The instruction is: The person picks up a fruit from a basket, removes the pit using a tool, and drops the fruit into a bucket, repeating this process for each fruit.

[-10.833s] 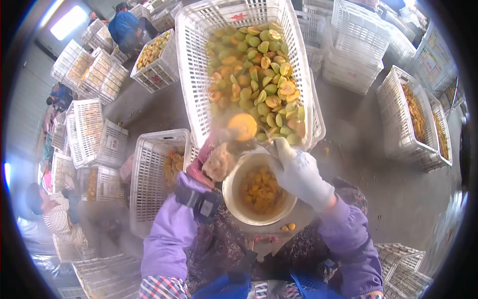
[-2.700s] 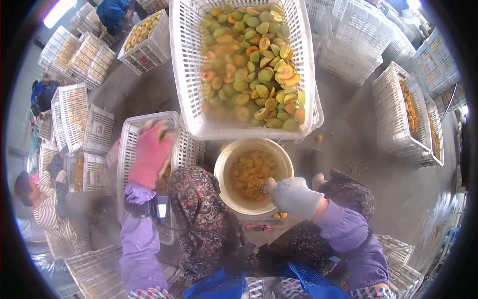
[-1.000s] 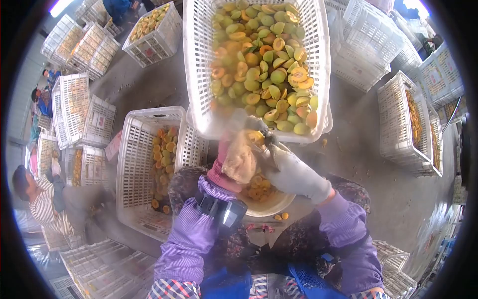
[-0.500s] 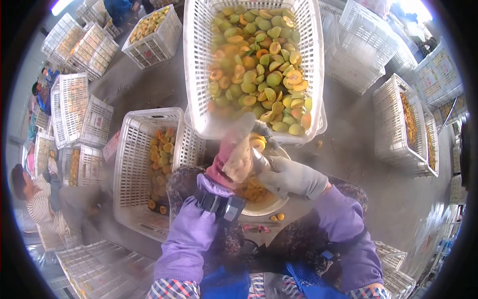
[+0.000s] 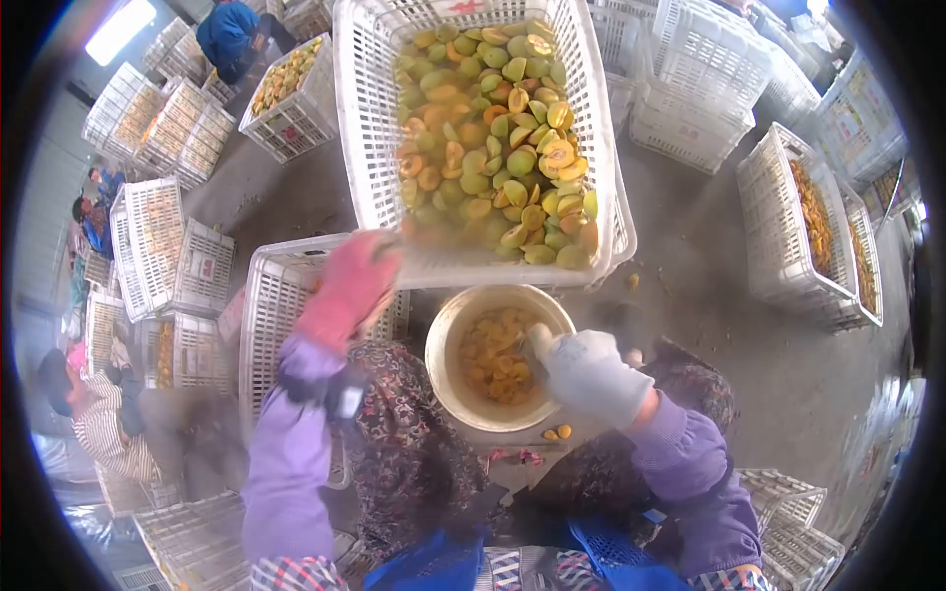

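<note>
My left hand (image 5: 350, 291), in a pink-red glove, is over the near edge of the left crate (image 5: 258, 325), beside the near left corner of the large crate (image 5: 473, 274). Motion blurs its fingers, and anything in them cannot be made out. Over the right rim of a white bucket (image 5: 440, 364), my right hand (image 5: 596, 379) in a pale grey glove is closed; what it holds is hidden. Pitted orange fruit pieces (image 5: 498, 360) lie in the bucket. Halved green and orange fruit (image 5: 512, 148) fills much of the large crate.
Stacked white crates (image 5: 695, 79) stand at the upper right, with crates of orange fruit (image 5: 813, 222) farther right. More crates (image 5: 153, 246) line the left side. A person in stripes (image 5: 108, 428) sits at left, and another in blue (image 5: 229, 37) is at upper left.
My hands have parted from above the bucket. The left has moved left toward the left crate, the right slightly right and down. The fruit between them is no longer visible there.
</note>
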### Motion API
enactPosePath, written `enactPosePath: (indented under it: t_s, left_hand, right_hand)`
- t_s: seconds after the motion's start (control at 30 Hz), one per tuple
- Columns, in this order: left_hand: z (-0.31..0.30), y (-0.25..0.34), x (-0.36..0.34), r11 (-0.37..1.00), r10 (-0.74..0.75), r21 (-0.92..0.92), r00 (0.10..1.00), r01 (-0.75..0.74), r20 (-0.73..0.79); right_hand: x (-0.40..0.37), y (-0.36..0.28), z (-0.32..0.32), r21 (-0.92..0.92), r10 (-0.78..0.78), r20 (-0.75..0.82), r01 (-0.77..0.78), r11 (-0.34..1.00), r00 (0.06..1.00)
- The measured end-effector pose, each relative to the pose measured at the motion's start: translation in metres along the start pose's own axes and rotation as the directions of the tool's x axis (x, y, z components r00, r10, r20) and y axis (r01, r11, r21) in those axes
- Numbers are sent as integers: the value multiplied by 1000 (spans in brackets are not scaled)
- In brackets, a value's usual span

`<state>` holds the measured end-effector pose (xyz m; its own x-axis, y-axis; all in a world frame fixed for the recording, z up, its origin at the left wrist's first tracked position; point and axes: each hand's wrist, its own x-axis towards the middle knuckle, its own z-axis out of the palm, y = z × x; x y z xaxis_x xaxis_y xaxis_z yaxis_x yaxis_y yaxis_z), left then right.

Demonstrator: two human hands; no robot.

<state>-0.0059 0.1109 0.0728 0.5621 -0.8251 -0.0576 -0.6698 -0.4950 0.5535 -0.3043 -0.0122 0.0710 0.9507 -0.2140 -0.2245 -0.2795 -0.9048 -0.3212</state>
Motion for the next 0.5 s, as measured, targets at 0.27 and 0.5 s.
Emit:
enactPosePath:
  t_s: [0.27,0.5]
  left_hand:
    - [102,63,104,955,-125,287,975,69,183]
    - [131,29,107,984,141,119,987,-131,-80]
  right_hand:
    - [1,15,-5,-69,87,-292,-112,991,953]
    - [13,27,-5,251,119,-511,16,968,851]
